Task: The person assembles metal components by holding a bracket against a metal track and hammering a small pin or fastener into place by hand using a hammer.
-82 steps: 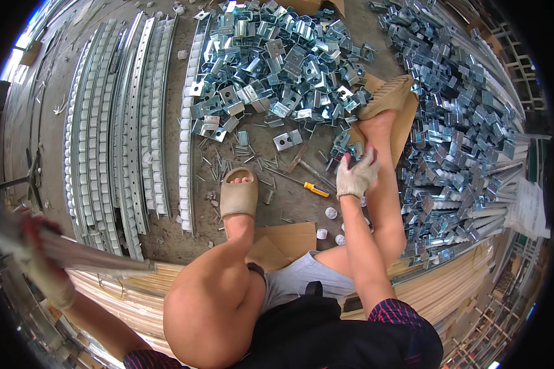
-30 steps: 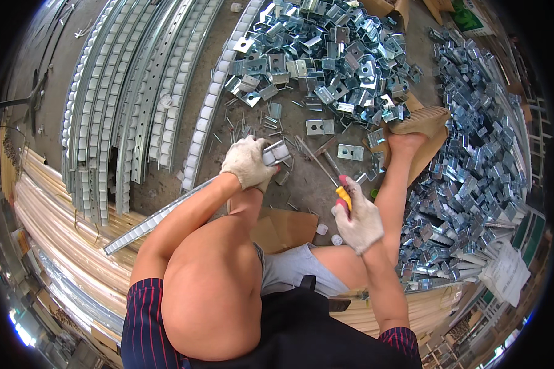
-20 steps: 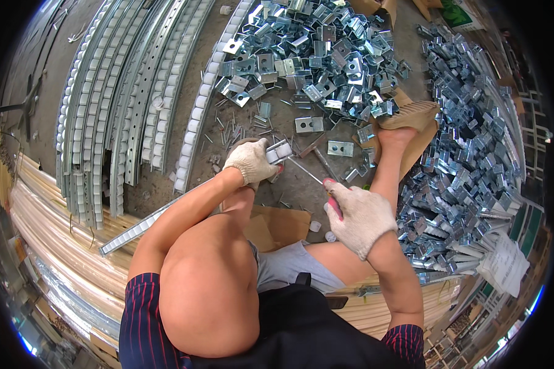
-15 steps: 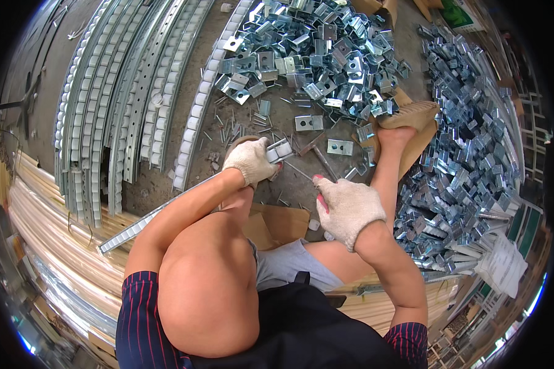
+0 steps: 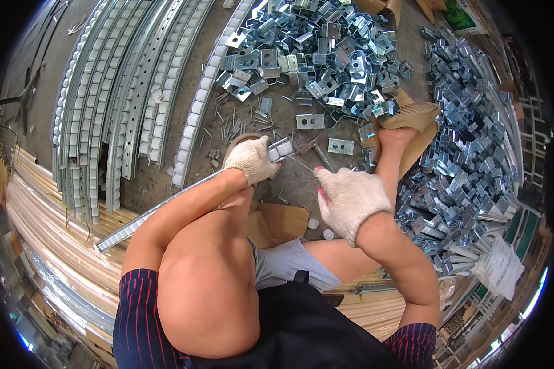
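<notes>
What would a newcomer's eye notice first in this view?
Probably the gleaming heap of bent silver metal brackets at top centre. Below it, the white-gloved left hand grips a narrow silver metal rail with white rollers. Similar rails lie side by side at upper left.

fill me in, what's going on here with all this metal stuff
The person's gloved left hand holds a roller rail near its upper end. The gloved right hand grips a thin-shafted tool, its handle hidden in the grip and its shaft pointing toward that end; whether the tip touches is too small to tell. Beyond the hands lies a pile of metal brackets, with a second pile to the right and more roller rails to the left.
</notes>
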`<state>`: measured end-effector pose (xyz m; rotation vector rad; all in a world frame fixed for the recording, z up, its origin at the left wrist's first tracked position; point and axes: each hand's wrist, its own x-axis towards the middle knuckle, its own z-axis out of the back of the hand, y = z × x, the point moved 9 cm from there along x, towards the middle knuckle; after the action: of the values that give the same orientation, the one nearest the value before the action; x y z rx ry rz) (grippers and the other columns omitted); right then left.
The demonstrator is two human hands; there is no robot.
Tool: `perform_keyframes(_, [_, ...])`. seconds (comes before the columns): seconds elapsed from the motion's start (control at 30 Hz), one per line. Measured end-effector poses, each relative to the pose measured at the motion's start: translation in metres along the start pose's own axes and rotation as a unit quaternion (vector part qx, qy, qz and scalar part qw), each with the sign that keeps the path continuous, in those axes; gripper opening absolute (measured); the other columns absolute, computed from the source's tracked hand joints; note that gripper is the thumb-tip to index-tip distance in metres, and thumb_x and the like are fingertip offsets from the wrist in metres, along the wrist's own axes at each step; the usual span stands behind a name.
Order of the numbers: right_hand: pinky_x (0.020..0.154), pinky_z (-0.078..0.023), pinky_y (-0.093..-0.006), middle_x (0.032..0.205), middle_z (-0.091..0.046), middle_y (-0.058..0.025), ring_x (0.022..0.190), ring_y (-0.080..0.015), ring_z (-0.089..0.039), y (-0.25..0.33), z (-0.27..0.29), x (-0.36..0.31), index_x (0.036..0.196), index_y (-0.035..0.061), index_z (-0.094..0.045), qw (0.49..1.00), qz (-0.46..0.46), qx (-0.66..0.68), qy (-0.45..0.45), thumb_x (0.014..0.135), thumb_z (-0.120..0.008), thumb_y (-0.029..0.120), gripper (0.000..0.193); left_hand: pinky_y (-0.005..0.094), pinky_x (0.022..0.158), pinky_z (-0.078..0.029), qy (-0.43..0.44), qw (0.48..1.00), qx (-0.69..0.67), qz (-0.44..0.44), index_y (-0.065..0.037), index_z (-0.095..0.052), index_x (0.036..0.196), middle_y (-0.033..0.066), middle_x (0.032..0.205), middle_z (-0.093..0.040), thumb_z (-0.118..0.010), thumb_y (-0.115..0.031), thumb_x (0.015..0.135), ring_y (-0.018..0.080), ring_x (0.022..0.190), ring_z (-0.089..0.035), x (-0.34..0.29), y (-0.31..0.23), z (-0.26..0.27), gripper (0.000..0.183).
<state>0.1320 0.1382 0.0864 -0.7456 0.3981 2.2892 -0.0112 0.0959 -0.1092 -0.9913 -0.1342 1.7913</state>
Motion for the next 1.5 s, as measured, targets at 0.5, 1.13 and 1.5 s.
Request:
perform_keyframes(0.5, [0.091,-0.059,-0.0537,0.116,-0.072,-0.0295,0.106,-0.0466,-0.073,0.021,-0.109,0.014,0.163,-0.0014,-0.031,0.976,-0.108,0.124,0.143,0.101,-0.052,0.022,0.070,0.0494,0.090,-0.059,-0.037,0.999,0.008,-0.029,-0.005,-0.070,0.113,0.0250,0.100,-0.077,-0.080,-0.043,0.081,0.0418,0.099,-0.075,0.002,0.003,0.001,0.050])
perform_keyframes(1.13, [0.092,-0.056,-0.0610,0.121,-0.072,-0.0290,0.104,-0.0507,-0.071,0.017,-0.185,0.002,0.164,0.0093,-0.035,0.938,-0.132,0.321,-0.013,0.107,-0.048,0.033,0.063,0.0509,0.092,-0.059,-0.063,0.998,-0.003,-0.025,-0.005,-0.070,0.112,0.0250,0.101,-0.077,-0.077,-0.040,0.082,0.0430,0.100,-0.075,0.001,0.008,0.001,0.047])
perform_keyframes(1.5, [0.097,-0.059,-0.0524,0.121,-0.075,-0.0290,0.114,-0.0430,-0.074,0.000,-0.100,0.042,0.148,-0.0073,-0.049,0.965,-0.080,0.074,0.236,0.106,-0.049,0.028,0.055,0.0510,0.090,-0.059,-0.068,0.998,0.005,-0.012,-0.004,-0.066,0.112,0.0260,0.100,-0.077,-0.075,-0.034,0.083,0.0435,0.099,-0.075,-0.006,-0.002,0.001,0.043])
